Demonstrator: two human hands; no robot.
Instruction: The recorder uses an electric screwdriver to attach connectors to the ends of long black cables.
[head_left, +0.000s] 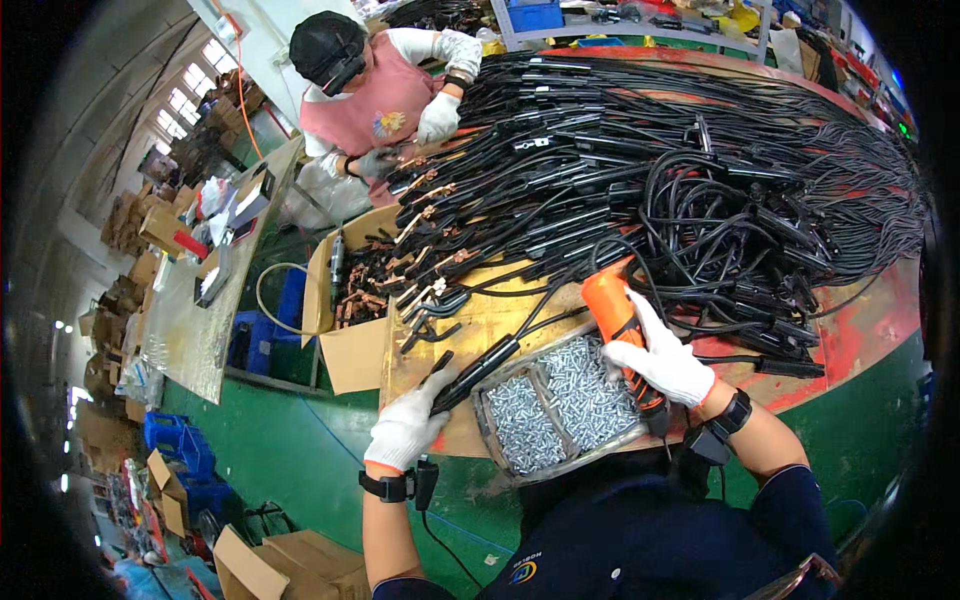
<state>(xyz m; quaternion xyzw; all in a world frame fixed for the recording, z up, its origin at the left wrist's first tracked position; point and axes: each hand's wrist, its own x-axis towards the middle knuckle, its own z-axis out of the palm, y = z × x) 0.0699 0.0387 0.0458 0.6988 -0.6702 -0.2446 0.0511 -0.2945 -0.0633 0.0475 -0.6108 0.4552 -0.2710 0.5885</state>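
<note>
My left hand (pixel 408 425), in a white glove, is closed around the lower end of a black tubular handle (pixel 482 372) whose cable runs up toward the pile. In my gloved right hand (pixel 660 358) is an orange power screwdriver (pixel 610 308) with a black lower end. That end hangs over the right side of a two-part clear tray (pixel 582 458). Small silver screws (pixel 590 395) fill both compartments. Beyond my hands, black cables with handles (pixel 570 215) cover much of the table, and several copper-coloured ends (pixel 408 225) point left.
An open cardboard box (pixel 356 362) of copper and black parts stands at the table's left edge. Across the table a person (pixel 375 100) in white gloves handles cable ends. A side table (pixel 190 330) stands at left, with blue crates (pixel 290 310) beside it. The floor (pixel 270 450) is green.
</note>
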